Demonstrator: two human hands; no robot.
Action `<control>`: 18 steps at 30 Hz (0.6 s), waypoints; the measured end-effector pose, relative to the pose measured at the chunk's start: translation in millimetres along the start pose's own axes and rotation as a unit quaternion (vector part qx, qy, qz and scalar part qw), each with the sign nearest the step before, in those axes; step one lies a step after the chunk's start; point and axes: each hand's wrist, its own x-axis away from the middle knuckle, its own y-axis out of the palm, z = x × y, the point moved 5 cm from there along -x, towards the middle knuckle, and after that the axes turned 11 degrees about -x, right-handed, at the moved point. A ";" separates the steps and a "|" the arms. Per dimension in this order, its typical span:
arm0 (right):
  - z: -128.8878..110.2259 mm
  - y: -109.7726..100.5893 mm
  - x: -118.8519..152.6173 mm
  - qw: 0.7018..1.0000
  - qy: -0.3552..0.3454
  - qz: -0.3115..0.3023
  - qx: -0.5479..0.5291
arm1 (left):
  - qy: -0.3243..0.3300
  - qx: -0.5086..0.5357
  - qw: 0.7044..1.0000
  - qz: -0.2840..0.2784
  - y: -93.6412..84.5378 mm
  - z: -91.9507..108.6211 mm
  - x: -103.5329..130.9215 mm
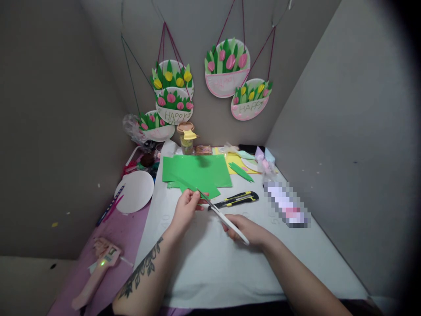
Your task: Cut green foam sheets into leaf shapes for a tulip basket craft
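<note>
My right hand (pixel 239 226) is closed around the white handles of a pair of scissors (pixel 232 226), whose blades point up and left. Between the thumb and fingers of my left hand (pixel 188 205) is a piece of green paper (pixel 205 191), and the blades meet it beside the thumb. Sheets of green paper (pixel 200 169) lie stacked just behind. Cut green leaf shapes (pixel 241 172) rest to the right of the stack. A black and yellow utility knife (pixel 241 199) lies just beyond the scissors.
At left are a white paper plate (pixel 134 192), a dark pencil (pixel 111 205) and a pink glue gun (pixel 100 265) with a green light. A blurred-out phone-like object (pixel 286 205) lies right. Behind stands a cup (pixel 187 142). Paper-plate flower baskets (pixel 227 83) hang on the back wall.
</note>
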 end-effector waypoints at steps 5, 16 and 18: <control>1.2 -0.7 0.1 1.000 0.008 0.001 -0.010 | -0.005 -0.005 1.000 0.001 0.4 0.9 0.9; 2.3 -1.7 0.9 1.000 0.008 0.011 -0.015 | -0.011 0.006 1.000 0.001 0.6 -1.4 0.9; 2.8 -2.0 0.8 1.000 0.012 0.010 -0.013 | -0.012 0.006 1.000 0.000 0.3 -2.7 0.2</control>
